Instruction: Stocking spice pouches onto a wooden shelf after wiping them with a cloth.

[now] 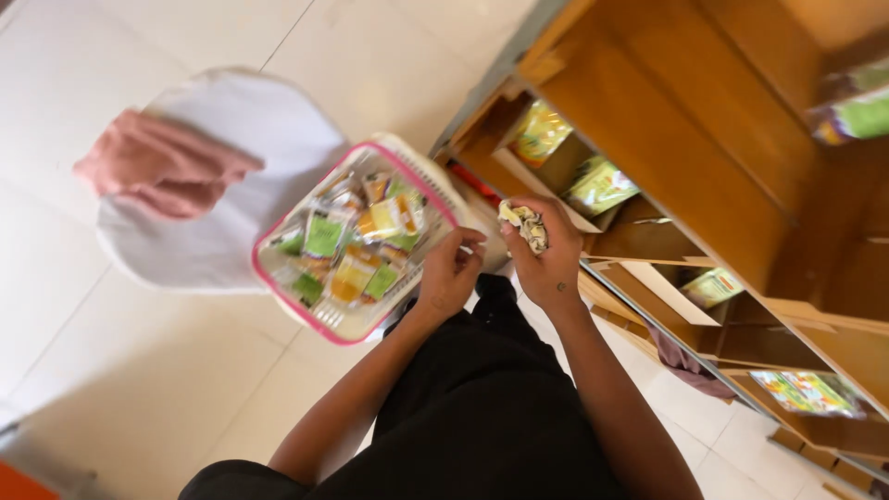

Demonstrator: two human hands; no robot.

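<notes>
Two hands meet between basket rim (278, 236) and shelf edge (500, 74): right (546, 255) clutching a crumpled wrapper (526, 225), left (451, 273) pinched narrow.

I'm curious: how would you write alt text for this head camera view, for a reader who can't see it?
Seen from above, a person's right hand grips a crumpled packet while the left hand rests at the edge of a pink-rimmed white basket full of small green and yellow packets. Wooden shelves holding more packets stand to the right, above a pale tiled floor.

My right hand (546, 255) grips a crumpled packet (526, 225) by the wooden shelf (667, 148); my left hand (451, 273) touches the pink-rimmed basket (278, 278) of sachets.
</notes>
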